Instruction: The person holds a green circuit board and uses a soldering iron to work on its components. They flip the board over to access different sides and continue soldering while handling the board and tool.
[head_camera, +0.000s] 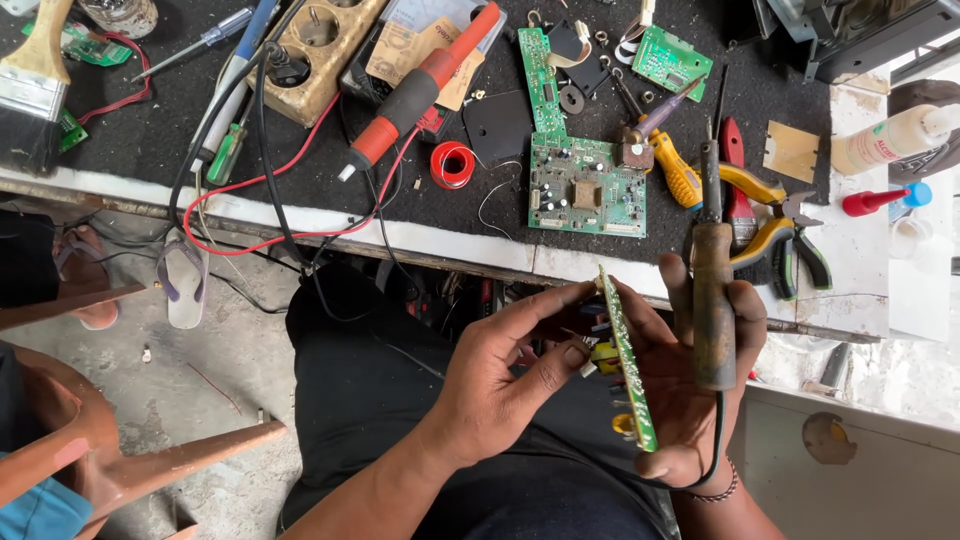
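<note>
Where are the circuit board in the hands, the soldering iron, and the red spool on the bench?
circuit board (627, 360), head view, on its green edge.
soldering iron (713, 300), head view, on its worn handle.
red spool (453, 164), head view, on its round rim.

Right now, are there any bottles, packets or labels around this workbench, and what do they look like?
Glue bottle: far right of the bench, lying down, white with a green label.
Small bottle: just below it, red body, blue cap.
Card packet: top centre, under the red tool, flat, tan with print.
No screens in view.
</note>
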